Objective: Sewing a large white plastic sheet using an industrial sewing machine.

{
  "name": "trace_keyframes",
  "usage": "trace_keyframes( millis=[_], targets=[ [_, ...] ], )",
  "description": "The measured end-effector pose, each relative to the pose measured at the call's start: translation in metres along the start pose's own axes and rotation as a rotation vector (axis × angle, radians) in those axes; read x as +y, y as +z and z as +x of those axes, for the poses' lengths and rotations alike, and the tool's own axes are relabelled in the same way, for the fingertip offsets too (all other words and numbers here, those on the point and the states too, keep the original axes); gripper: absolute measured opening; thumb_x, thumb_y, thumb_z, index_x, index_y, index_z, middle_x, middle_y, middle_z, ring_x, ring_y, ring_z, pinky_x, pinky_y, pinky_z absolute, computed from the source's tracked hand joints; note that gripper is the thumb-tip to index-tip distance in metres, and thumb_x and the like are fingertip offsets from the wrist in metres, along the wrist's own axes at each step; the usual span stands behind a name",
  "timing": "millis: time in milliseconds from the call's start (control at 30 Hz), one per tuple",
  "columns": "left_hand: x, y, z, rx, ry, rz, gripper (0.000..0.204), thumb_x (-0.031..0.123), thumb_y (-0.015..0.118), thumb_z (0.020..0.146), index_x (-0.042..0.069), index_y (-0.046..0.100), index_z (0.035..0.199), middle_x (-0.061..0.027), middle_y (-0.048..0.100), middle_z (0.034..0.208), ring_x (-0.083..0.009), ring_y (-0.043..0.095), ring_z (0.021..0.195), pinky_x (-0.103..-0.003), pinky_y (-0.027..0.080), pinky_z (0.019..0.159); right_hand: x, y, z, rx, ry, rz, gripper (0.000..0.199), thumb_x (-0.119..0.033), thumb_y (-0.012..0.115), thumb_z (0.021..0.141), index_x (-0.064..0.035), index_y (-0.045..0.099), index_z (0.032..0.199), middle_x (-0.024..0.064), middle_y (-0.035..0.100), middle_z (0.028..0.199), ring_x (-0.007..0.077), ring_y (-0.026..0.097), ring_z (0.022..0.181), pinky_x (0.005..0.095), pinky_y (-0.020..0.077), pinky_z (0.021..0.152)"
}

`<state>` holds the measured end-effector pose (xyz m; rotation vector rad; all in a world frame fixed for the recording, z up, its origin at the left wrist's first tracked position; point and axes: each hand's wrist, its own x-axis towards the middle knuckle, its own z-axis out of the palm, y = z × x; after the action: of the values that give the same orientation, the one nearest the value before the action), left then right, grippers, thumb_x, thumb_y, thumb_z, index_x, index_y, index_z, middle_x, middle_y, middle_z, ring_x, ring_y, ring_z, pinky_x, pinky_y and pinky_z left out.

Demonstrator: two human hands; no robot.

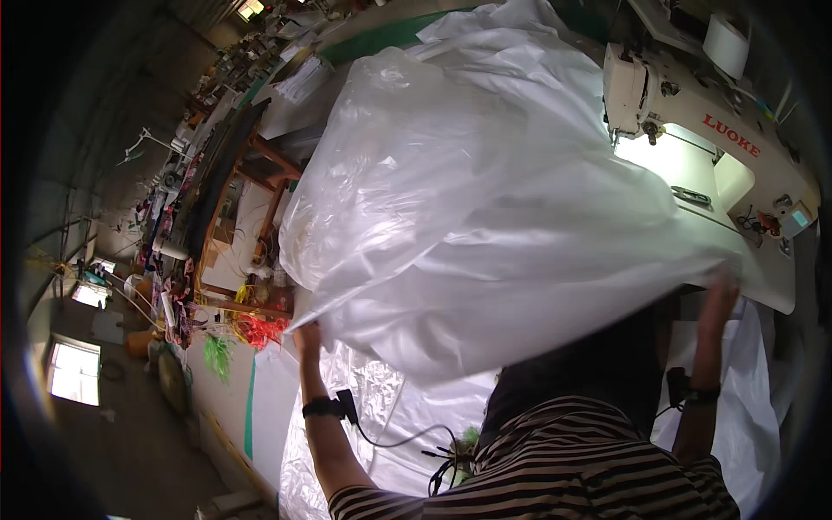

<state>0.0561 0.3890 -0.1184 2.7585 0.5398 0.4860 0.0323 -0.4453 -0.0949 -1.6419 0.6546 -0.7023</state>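
Observation:
A large, shiny white sheet (537, 286) is stretched between my two hands, its near edge lifted and sagging in the middle. My left hand (307, 340) is closed on the sheet's left corner, and the cloth partly hides its fingers. At the far right, below the sewing machine, my right hand (721, 290) grips the same edge; it is slightly blurred. A bunched heap of clear plastic film (373, 173) lies over the sheet's left part. The sheet spreads back over the worktable and up beside the head of the white sewing machine (693, 113).
A white thread cone (726, 45) stands behind the sewing machine. To the left are a wooden frame (279, 160), red plastic netting (258, 331) and a green tuft (217, 357). More glossy white sheeting (347, 416) hangs below my left hand. Black cables run by my waist.

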Motion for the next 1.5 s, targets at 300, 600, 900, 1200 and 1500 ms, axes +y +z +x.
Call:
trace_keyframes(
  millis=[300,600,900,1200,1500],
  targets=[
    [0.145,-0.025,-0.01,-0.554,0.449,-0.174,0.06,-0.006,0.053,0.068,0.007,0.059,0.126,-0.0188,0.059,0.129,-0.0366,0.05,0.126,-0.043,0.038,0.108,0.012,-0.074,-0.043,-0.562,-0.086,-0.044,0.016,-0.02,0.059,0.093,-0.0047,0.059,0.096,0.0063,0.061,0.101,0.0115,0.054,0.091,0.0263,0.0416,0.086],
    [0.219,0.103,-0.185,-0.929,0.847,-0.045,0.042,0.007,0.063,0.076,0.014,0.062,0.118,-0.0079,0.061,0.121,-0.0254,0.051,0.125,-0.062,0.025,0.111,-0.002,-0.086,-0.05,-0.584,0.029,0.121,0.018,-0.024,0.062,0.088,-0.0063,0.059,0.085,0.0087,0.062,0.1,0.0132,0.058,0.089,0.027,0.0445,0.081],
    [0.102,0.019,-0.087,-0.331,0.144,0.046,0.017,-0.003,0.049,0.08,0.004,0.065,0.079,-0.0156,0.066,0.087,-0.0374,0.063,0.085,-0.043,0.049,0.076,0.019,-0.091,-0.083,-1.108,0.069,-0.442,0.008,-0.008,0.065,0.075,-0.0057,0.064,0.082,0.0098,0.064,0.1,0.0202,0.059,0.095,0.0312,0.0447,0.086],
    [0.311,0.05,-0.086,-0.17,0.339,-0.309,0.033,0.019,0.059,0.095,-0.004,0.059,0.119,-0.0233,0.064,0.115,-0.0395,0.061,0.104,-0.043,0.049,0.088,-0.045,-0.034,-0.022,-0.643,-0.024,-0.583,0.045,-0.025,0.069,0.086,0.0007,0.059,0.122,0.0171,0.066,0.117,0.0294,0.062,0.11,0.0356,0.047,0.095],
    [0.353,0.056,0.044,-0.351,0.432,-0.393,0.053,0.034,0.061,0.094,-0.007,0.053,0.127,-0.0264,0.062,0.119,-0.041,0.057,0.114,-0.041,0.045,0.096,-0.021,0.075,-0.098,-1.241,0.269,0.004,0.023,-0.016,0.066,0.091,-0.0005,0.066,0.109,0.0066,0.069,0.088,0.0117,0.065,0.084,0.0292,0.0523,0.079]
  ],
)
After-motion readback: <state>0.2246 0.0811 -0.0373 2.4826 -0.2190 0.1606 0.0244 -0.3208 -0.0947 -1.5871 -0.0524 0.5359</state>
